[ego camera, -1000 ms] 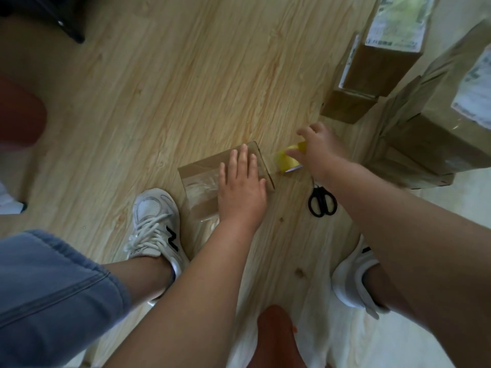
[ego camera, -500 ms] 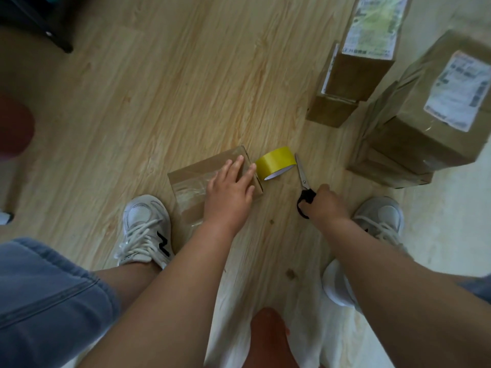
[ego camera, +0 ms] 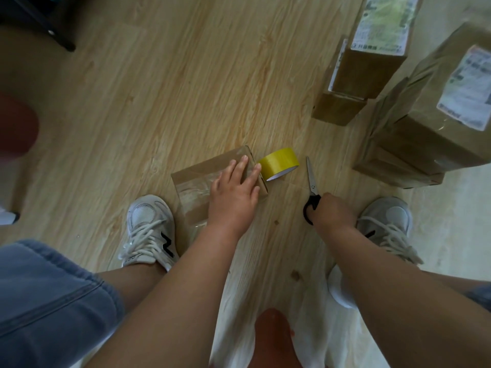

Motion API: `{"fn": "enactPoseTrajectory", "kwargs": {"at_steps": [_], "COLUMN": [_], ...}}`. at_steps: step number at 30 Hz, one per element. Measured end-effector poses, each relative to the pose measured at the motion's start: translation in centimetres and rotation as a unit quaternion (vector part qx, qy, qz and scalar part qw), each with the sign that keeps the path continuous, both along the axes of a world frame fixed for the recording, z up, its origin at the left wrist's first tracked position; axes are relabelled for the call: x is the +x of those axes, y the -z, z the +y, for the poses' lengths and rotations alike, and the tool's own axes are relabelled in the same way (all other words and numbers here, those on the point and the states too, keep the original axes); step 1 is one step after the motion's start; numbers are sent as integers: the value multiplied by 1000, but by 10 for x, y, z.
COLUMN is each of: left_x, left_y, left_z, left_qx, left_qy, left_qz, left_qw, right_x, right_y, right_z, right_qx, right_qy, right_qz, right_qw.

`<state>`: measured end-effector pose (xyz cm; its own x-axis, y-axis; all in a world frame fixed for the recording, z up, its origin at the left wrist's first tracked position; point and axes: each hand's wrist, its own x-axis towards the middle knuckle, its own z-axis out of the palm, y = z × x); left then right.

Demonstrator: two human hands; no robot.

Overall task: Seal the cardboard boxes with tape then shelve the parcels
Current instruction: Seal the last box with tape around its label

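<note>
Floor of pale wood planks (ego camera: 186, 88) carries everything here. Two stacks of labelled parcels stand at the right, one near stack (ego camera: 425, 144) and one farther off (ego camera: 372, 65), both well apart from the work.

The small cardboard box (ego camera: 195, 175) lies near the middle, just right of the left shoe, with glossy tape already across its top. The left hand (ego camera: 233, 193) rests flat on it, fingers straight and angled toward the far right corner, pinning it down. The right hand (ego camera: 332, 212) is curled round the black handles of the scissors (ego camera: 311, 176), whose blades point far, away from the person.

The yellow tape roll (ego camera: 279, 161) lies on its side just beside the box's far right corner, between the box and the scissor blades. The cut, as I judge it, belongs in the short gap between roll and box, so the blades must swing left. Whether a strip joins roll and box cannot be made out.

A second ago the right hand held the roll and the scissors lay untouched. Half a second ago it had taken the handles, and little has changed since.
</note>
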<state>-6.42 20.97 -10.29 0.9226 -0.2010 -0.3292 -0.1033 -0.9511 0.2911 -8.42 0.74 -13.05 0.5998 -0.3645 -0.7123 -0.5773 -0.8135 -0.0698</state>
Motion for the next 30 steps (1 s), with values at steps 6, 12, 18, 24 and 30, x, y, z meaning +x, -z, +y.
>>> {"fn": "enactPoseTrajectory", "kwargs": {"at_steps": [6,12,18,24,30], "left_x": [3,1,2,-3,-3], "left_y": [-6,-9,-13,-16,-14], "left_z": [4,2,3,15,23], "left_qx": [-12,-51,-17,-10,-26], "left_qy": [-12,-88,-70,-87,-73], "left_qz": [2,5,15,47,51], "left_qw": [1000,995,997,995,996], "right_x": [-2,4,1,-14,-17], "right_y": [-6,-12,-37,-43,-34], "right_z": [-4,0,11,23,17], "right_qx": [58,221,348,343,286], "right_qy": [78,275,235,142,152], "right_qz": [-12,-111,-119,-32,-40], "right_qw": [995,929,900,928,945]}}
